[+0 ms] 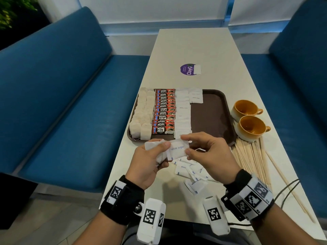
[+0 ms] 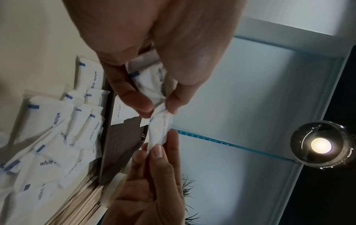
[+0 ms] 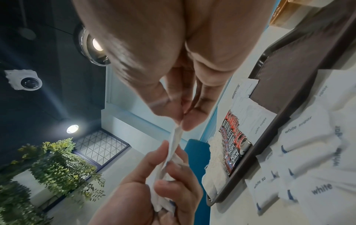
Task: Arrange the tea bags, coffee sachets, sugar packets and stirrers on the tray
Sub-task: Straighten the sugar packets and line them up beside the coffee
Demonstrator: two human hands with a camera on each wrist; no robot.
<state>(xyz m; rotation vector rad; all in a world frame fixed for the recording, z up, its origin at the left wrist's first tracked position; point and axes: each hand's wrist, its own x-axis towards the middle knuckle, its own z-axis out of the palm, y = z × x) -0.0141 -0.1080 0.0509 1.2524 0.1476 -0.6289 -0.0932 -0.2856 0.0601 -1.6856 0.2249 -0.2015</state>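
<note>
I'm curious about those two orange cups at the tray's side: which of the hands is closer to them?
Right. The right hand hovers just this side of the two orange ceramic cups, near the wooden stirrers; the left hand is further left.

Two orange-glazed cups (image 1: 246,108) (image 1: 252,127) stand side by side near the right edge of the pale table (image 1: 194,46). Toward its far end lies a round purple sticker (image 1: 187,69) with a small white slip (image 1: 197,69), perhaps paper, over its right part. Blue benches (image 1: 62,103) (image 1: 297,68) flank both long edges. A leafy plant (image 3: 57,164) hangs beneath a dark ceiling with a dome camera (image 3: 29,83).
</note>
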